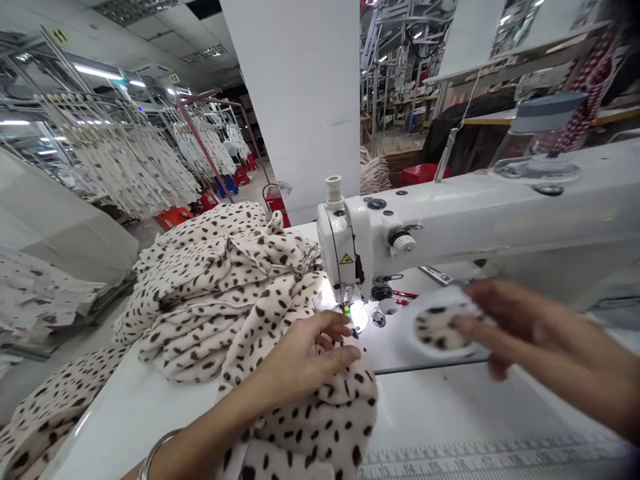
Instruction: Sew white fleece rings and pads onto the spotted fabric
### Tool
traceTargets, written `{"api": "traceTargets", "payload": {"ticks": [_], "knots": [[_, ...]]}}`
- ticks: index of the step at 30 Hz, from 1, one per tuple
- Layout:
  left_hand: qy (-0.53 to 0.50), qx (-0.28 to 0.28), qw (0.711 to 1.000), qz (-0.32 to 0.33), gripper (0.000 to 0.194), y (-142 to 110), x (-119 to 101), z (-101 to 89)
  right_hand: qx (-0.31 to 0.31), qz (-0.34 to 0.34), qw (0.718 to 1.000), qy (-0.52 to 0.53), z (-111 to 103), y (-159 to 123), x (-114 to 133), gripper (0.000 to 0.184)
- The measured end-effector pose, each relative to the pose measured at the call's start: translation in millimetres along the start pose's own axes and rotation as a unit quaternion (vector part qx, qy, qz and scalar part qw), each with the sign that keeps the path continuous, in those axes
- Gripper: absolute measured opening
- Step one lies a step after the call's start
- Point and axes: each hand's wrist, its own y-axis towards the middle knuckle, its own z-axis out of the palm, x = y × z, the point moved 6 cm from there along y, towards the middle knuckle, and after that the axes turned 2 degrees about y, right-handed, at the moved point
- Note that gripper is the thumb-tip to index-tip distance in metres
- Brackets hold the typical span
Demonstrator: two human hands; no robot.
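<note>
My left hand (pixel 310 353) lies on the cream fleece fabric with dark spots (pixel 325 427), close beside the presser foot (pixel 349 303) of a white sewing machine (pixel 480 213). A gap shows between its thumb and curled fingers, and I see nothing gripped in them. To the right of the needle, my right hand (pixel 520 320) pinches an oval spotted fabric piece (pixel 440 328) with a wide white rim. It is held above the machine bed and blurred by motion, as is the hand. The machine's lamp lights the needle area.
A large heap of the same spotted fabric (pixel 225 280) covers the table's left side. A ruler scale (pixel 475 460) runs along the front edge. Red-handled tool (pixel 405 294) and small metal parts lie behind the needle. A white pillar (pixel 305 100) stands beyond; hanging garments (pixel 135 157) line the left.
</note>
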Motion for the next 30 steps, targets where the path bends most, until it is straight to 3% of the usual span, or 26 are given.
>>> {"api": "traceTargets", "payload": {"ticks": [2,3,5,7,9,11,12,15,21,24,30], "knots": [[-0.088,0.029,0.996,-0.01,0.052,3,3,5.8,0.143,-0.012,0.984,0.106,44,-2,18,0.047],[-0.105,0.028,0.994,-0.008,0.048,4,5,6.9,0.162,-0.03,0.979,0.124,60,1,26,0.044],[-0.092,0.005,0.996,-0.01,0.031,6,12,4.7,0.135,-0.082,0.986,0.05,80,8,36,0.037],[-0.048,-0.013,0.999,-0.018,0.015,6,19,-1.0,0.045,-0.225,0.969,-0.088,89,7,48,0.029],[-0.022,-0.004,1.0,-0.021,0.008,5,22,-8.0,-0.023,-0.417,0.889,-0.189,100,-13,59,0.019],[-0.024,0.022,0.999,-0.024,0.009,5,23,-15.1,-0.016,-0.532,0.819,-0.212,111,-35,57,0.017],[-0.033,0.043,0.998,-0.03,0.011,4,23,-17.3,0.006,-0.547,0.81,-0.213,116,-42,53,0.018],[-0.012,0.088,0.994,-0.069,0.013,3,26,-20.4,0.055,-0.512,0.832,-0.207,123,-49,43,0.02],[0.115,0.062,0.987,-0.097,0.009,6,27,-17.3,0.086,-0.479,0.855,-0.179,127,-46,36,0.01],[0.099,0.04,0.989,-0.104,0.014,8,26,-17.0,0.083,-0.49,0.85,-0.175,129,-44,36,0.011],[0.017,0.083,0.984,-0.16,0.014,6,35,-18.8,0.07,-0.488,0.854,-0.168,126,-43,40,0.021]]}}
